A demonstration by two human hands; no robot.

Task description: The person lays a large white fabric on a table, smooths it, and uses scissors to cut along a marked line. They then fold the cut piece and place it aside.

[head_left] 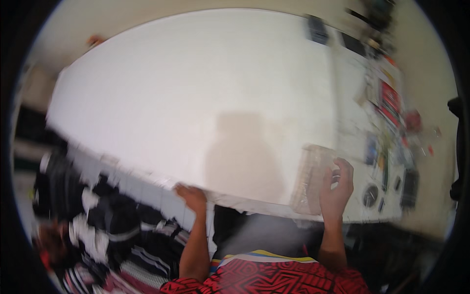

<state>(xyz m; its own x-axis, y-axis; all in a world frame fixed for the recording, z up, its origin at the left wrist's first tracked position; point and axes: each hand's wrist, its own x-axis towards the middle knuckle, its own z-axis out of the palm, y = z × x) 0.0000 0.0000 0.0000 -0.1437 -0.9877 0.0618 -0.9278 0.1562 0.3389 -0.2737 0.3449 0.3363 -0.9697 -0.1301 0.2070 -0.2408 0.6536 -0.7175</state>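
Observation:
A long white tabletop [161, 88] stretches out in front of me. My left hand [192, 197] rests at its near edge, fingers reaching over the rim, blurred, with nothing seen in them. Towards the right of the near edge lies a flat, beige, oblong bundle [309, 179], which looks wrapped in clear film. Against its right side is my right hand [338, 188], its thumb and fingers curled round into a ring. Something small and dark shows in the gap between them, too blurred to name.
Dark and striped clothes [122, 225] lie heaped below the table's left side. On the right end sit a round dark object [370, 196], a red packet [389, 100] and several small items. A dark block [317, 30] stands at the far edge. My shadow [242, 157] falls on the tabletop.

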